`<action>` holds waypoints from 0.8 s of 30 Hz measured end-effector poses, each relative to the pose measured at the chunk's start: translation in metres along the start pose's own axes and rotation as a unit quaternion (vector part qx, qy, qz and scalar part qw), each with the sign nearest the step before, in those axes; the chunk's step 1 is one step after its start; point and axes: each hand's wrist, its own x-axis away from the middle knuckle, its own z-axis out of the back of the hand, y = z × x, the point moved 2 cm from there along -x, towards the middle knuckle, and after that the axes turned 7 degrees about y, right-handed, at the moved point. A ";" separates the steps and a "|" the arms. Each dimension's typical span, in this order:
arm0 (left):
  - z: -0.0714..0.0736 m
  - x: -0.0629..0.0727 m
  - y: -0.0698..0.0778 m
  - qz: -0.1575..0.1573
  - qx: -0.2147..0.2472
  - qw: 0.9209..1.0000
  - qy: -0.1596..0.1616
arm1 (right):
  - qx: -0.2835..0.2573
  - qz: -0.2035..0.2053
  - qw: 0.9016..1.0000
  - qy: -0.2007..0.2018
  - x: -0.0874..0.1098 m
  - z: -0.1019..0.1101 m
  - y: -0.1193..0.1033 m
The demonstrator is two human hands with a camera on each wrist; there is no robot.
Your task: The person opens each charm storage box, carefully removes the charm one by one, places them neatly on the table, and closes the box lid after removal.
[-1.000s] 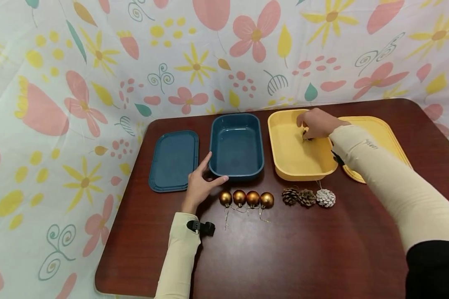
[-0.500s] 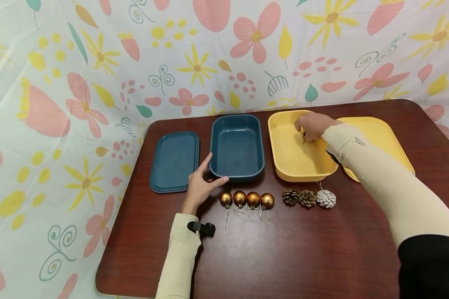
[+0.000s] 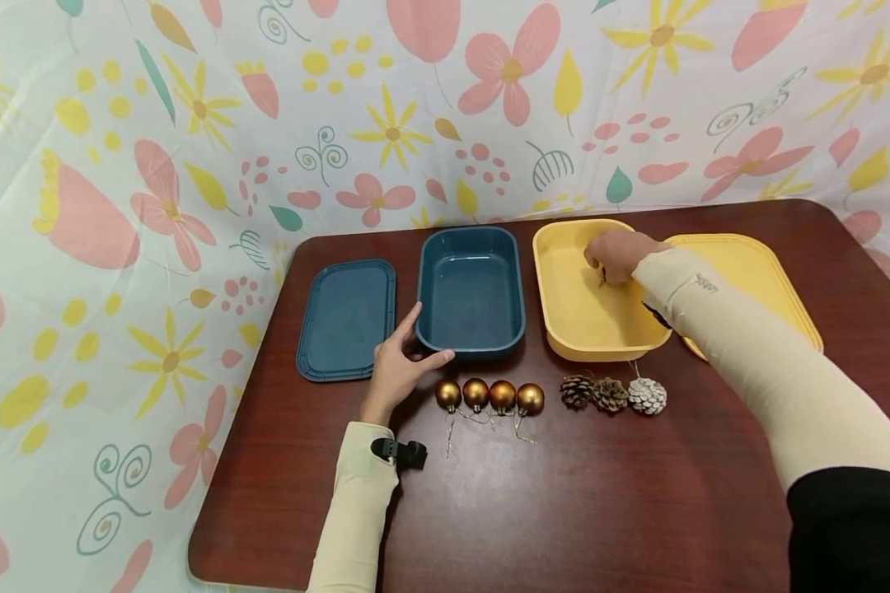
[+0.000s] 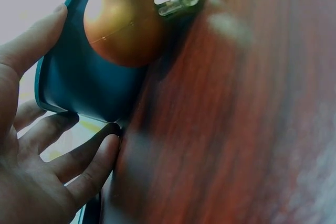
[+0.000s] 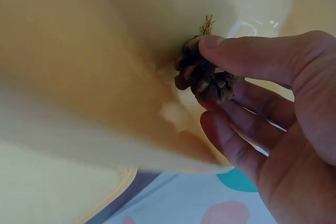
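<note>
My right hand [image 3: 620,254] reaches into the yellow container [image 3: 582,317]. Thumb and fingers pinch a brown pine cone [image 5: 197,69] low inside it, near a wall; in the head view the hand hides most of this cone. My left hand [image 3: 398,371] touches the near left corner of the dark blue container [image 3: 470,301], thumb at the front and fingers spread, fairly straight, along the left side. Close in front of that container sits a row of several gold-copper bauble ornaments [image 3: 476,394] with thin gold strings.
Two brown pine cones [image 3: 609,395] and a white-tipped pine cone [image 3: 647,396] lie before the yellow container. A blue lid [image 3: 348,321] lies at the left, a yellow lid [image 3: 756,280] at the right, partly under my right forearm. A flowered cloth [image 3: 430,123] hangs behind the table.
My right hand has moved slightly left and down inside the yellow container, keeping the pine cone pinched. The left hand stays at the blue container's corner.
</note>
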 end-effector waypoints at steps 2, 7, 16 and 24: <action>0.000 0.001 0.000 0.001 0.002 1.000 -0.002 | -0.001 0.001 1.000 0.001 0.002 0.000 -0.003; 0.000 0.001 0.001 0.003 0.005 1.000 -0.003 | -0.010 -0.001 1.000 0.012 0.005 0.002 -0.005; 0.001 0.002 0.003 0.001 0.004 1.000 -0.004 | -0.011 0.018 1.000 0.023 0.010 0.008 0.000; 0.000 0.003 0.003 0.002 0.000 1.000 -0.003 | -0.039 0.021 0.999 0.032 0.016 0.023 -0.009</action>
